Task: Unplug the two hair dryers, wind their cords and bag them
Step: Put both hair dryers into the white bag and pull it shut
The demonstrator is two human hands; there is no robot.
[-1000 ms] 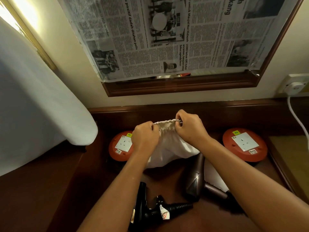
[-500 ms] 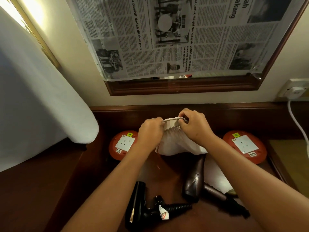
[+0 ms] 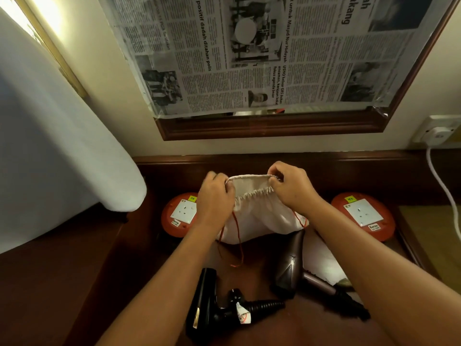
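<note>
**Bag mouth pulled open, dryers still waiting on the table**

The white cloth drawstring bag (image 3: 259, 216) is held up above the far middle of the dark wooden table (image 3: 74, 283), its gathered rim now stretched wide where a second ago it was bunched tight between the fists. The left hand (image 3: 217, 196) pinches the left end of the rim and the right hand (image 3: 291, 188) the right end, fingers curled and clamped on the cloth. A thin red drawstring (image 3: 238, 236) hangs loose from the left side (a second strand shows at the right).

Neither dryer is bagged yet. The glossy black hair dryer (image 3: 214, 308) lies nearest, on the left, its ribbed cord end pointing right; the bronze-brown hair dryer (image 3: 291, 265) lies just right of it, below the bag. With the mouth opened, loading one of them looks like the next step.

Two round red socket reels (image 3: 179, 216) flank the bag. A white plug (image 3: 439, 134) sits in the wall socket at far right.
</note>
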